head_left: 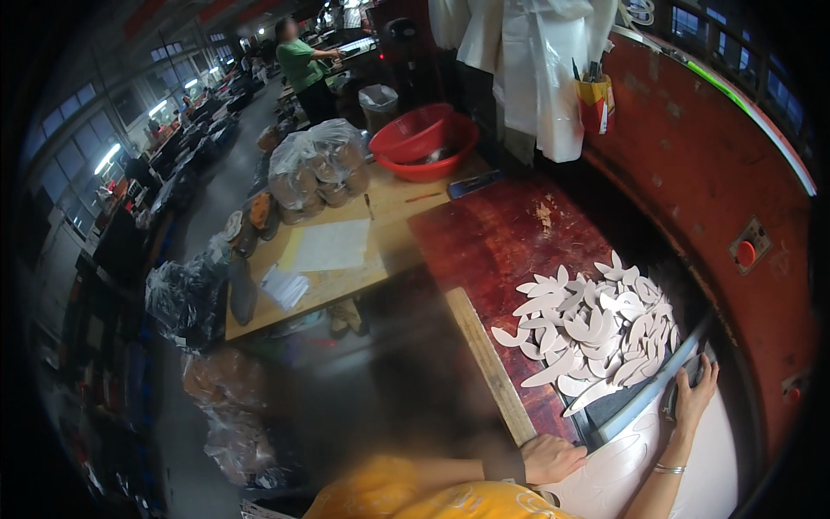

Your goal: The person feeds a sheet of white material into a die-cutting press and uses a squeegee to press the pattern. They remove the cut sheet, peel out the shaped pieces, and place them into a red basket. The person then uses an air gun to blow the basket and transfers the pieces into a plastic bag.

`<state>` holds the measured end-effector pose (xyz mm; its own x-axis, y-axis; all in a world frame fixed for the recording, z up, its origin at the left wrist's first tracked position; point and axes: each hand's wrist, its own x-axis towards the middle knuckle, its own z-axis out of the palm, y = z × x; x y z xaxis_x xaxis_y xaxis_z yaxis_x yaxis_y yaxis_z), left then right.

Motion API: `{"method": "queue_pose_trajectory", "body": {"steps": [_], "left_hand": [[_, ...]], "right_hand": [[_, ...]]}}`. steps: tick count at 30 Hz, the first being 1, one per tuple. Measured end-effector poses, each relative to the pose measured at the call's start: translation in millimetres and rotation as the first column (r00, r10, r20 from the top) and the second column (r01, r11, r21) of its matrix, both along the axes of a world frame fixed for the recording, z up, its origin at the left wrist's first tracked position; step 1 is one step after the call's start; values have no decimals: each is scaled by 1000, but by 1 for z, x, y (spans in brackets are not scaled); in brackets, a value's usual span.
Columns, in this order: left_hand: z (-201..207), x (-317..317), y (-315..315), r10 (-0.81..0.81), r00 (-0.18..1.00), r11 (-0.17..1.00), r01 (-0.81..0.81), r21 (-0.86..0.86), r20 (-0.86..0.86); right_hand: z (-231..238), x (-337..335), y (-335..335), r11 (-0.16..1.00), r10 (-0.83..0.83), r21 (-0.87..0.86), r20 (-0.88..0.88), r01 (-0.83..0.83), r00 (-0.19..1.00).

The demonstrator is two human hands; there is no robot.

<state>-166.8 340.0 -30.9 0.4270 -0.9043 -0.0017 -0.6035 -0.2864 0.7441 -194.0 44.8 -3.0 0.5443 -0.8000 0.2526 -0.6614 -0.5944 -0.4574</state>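
Observation:
My right hand [695,391] is closed around a dark curved cutting die [670,400], beside a pale sheet [640,467] that shows curved cut outlines. My left hand [552,458] rests low at the sheet's left edge with its fingers curled; whatever may be in them is hidden. Between the sheet and a large heap of pale crescent-shaped pieces [596,324] runs a blue-grey bar [648,389]. The heap lies on a dark red worn tabletop [484,233], beyond both hands.
A wooden strip [491,368] edges the red tabletop. Right of it stands a red machine wall with a red button [746,253]. Farther left, a wooden table holds papers [328,246], bagged rolls [320,164] and red basins [424,143]. A person in green [303,65] stands far back.

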Motion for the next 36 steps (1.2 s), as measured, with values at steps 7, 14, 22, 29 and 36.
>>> {"method": "queue_pose_trajectory", "body": {"steps": [7, 14, 22, 29, 36], "left_hand": [[6, 3, -2, -10, 1000, 999, 10, 36, -8], [17, 7, 2, -42, 999, 998, 40, 57, 31], [13, 24, -4, 54, 996, 994, -48, -97, 69], [23, 21, -6, 12, 999, 988, -6, -154, 36], [26, 16, -9, -5, 1000, 986, 8, -166, 20]], "right_hand": [[7, -2, -2, 999, 30, 45, -21, -29, 999], [25, 14, -3, 998, 27, 59, -13, -26, 1000], [49, -38, -28, 823, 36, 509, 399, -254, 916], [50, -53, -27, 965, 53, 244, 166, -93, 985], [47, -50, -29, 995, 24, 98, -2, -24, 1000]]}}
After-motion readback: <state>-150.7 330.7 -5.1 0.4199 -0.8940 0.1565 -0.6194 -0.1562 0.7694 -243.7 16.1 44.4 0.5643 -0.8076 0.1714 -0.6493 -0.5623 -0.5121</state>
